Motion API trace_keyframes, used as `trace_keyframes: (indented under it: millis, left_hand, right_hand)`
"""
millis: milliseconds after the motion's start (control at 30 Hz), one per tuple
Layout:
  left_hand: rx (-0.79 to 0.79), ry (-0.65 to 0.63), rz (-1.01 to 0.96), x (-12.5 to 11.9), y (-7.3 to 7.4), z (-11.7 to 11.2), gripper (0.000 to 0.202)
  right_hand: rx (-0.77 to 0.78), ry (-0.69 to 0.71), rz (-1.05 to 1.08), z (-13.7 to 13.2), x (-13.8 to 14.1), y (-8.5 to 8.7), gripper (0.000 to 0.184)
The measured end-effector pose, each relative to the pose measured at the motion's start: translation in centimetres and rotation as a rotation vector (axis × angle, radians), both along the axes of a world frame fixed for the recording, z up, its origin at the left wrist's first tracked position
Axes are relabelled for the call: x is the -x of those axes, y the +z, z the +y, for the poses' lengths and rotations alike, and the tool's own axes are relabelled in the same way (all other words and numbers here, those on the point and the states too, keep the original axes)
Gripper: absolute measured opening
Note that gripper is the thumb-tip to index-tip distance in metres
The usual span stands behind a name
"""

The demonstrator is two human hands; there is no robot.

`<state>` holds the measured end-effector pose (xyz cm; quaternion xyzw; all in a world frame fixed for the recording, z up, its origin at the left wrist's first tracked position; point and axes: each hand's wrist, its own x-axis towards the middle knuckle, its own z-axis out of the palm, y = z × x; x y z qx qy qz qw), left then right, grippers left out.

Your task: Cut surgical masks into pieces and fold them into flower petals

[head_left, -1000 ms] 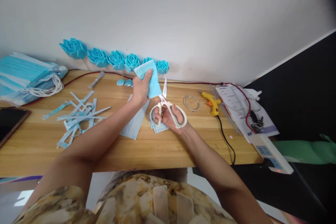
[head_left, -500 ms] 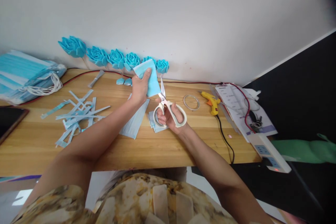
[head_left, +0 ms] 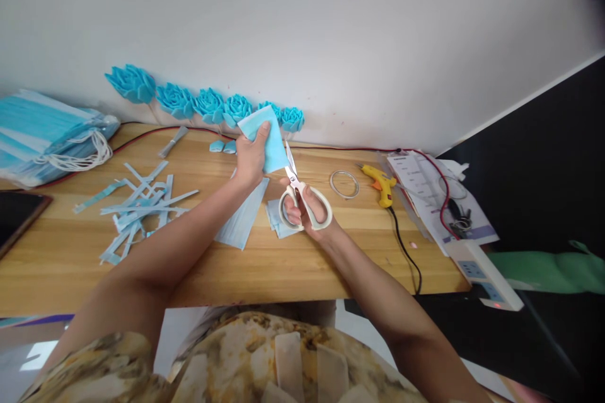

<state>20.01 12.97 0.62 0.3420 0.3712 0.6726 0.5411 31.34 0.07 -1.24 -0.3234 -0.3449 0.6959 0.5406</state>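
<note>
Scissors point(head_left: 292, 179) changed since the earlier frame: handle loops now closer together, the angle between the blades narrower; blue sheet point(head_left: 275, 150) shifted slightly left. Left hand point(head_left: 251, 154) pinches the sheet, thumb pressed flat on the near face, fingers mostly hidden behind. Sheet held tilted above the table point(head_left: 293, 272), in front of the row of blue flowers point(head_left: 208, 106), which stand against the wall point(head_left: 378, 63). Right hand point(head_left: 316, 206) is curled around the scissors, thumb through one loop, fingers through the other; blades point away from the body, parted by a small gap. Lower right corner of the sheet lies at the blades; cannot tell whether either blade bites into it. Beneath the left forearm: a pale blue rectangle point(head_left: 242, 217), flat, partly covered by the arm. Just beside it, partly behind the scissors: a small stack of folded blue pieces point(head_left: 278, 221). Two small blue pieces point(head_left: 217, 146) near the left wrist. Left side of table: loose heap of cut strips point(head_left: 142, 204), a clear narrow packet point(head_left: 172, 141), and a stack of masks point(head_left: 42, 132) with white loops. Right side: coil of wire point(head_left: 345, 197), then a yellow glue gun point(head_left: 386, 189) with black cord point(head_left: 403, 249), near printed papers point(head_left: 416, 170).
</note>
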Motion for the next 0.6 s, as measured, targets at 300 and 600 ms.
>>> trace_keyframes:
  millis: [300, 600]
  left_hand:
    - [0.013, 0.014, -0.017, 0.04, -0.23, 0.48, 0.028]
    - [-0.062, 0.009, -0.018, 0.46, 0.16, 0.51, 0.031]
  right_hand:
    - [-0.009, 0.008, -0.048, -0.22, -0.24, -0.55, 0.059]
    - [-0.008, 0.062, -0.032, -0.03, -0.50, -0.10, 0.059]
